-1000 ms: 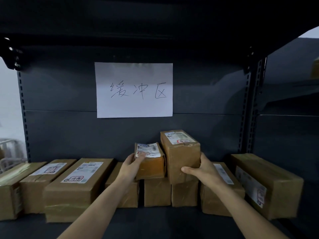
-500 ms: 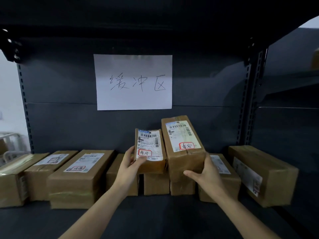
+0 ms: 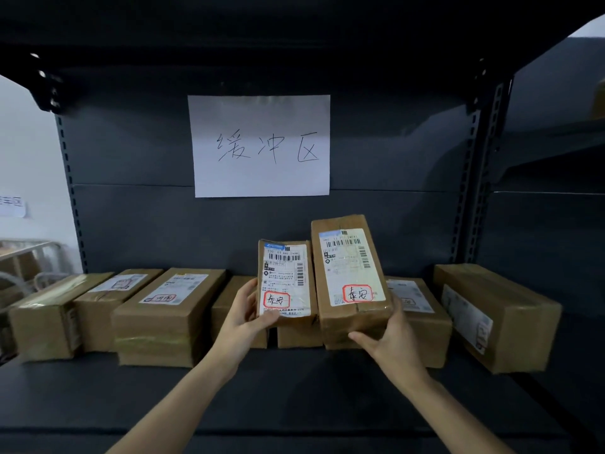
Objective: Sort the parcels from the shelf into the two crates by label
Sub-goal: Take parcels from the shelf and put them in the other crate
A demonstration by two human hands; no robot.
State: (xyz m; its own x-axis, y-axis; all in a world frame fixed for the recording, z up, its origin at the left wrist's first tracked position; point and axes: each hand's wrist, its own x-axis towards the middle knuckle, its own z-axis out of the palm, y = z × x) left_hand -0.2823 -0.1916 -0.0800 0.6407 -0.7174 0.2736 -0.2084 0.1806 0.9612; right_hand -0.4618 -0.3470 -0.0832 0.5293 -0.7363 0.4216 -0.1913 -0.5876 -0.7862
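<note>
My left hand (image 3: 245,314) grips a small brown parcel (image 3: 286,280) by its lower left edge, tilted up so its white label faces me. My right hand (image 3: 389,342) holds a larger brown parcel (image 3: 350,276) from below and the right, its label also facing me. Both labels carry a red-circled handwritten mark. The two parcels are held side by side above the dark shelf (image 3: 294,394). Several more brown parcels lie in a row on the shelf behind, among them one at the left (image 3: 167,316) and one at the right (image 3: 491,316). No crate is in view.
A white paper sign (image 3: 260,145) with handwriting is stuck on the shelf's dark back panel. Perforated uprights (image 3: 474,178) stand at both sides. A metal wire frame (image 3: 36,257) shows beyond the shelf at far left. Bare shelf surface lies in front of the parcels.
Both hands have lifted their parcels off the stack and tilted them back, so the labels now face me. The parcels have come closer to me.
</note>
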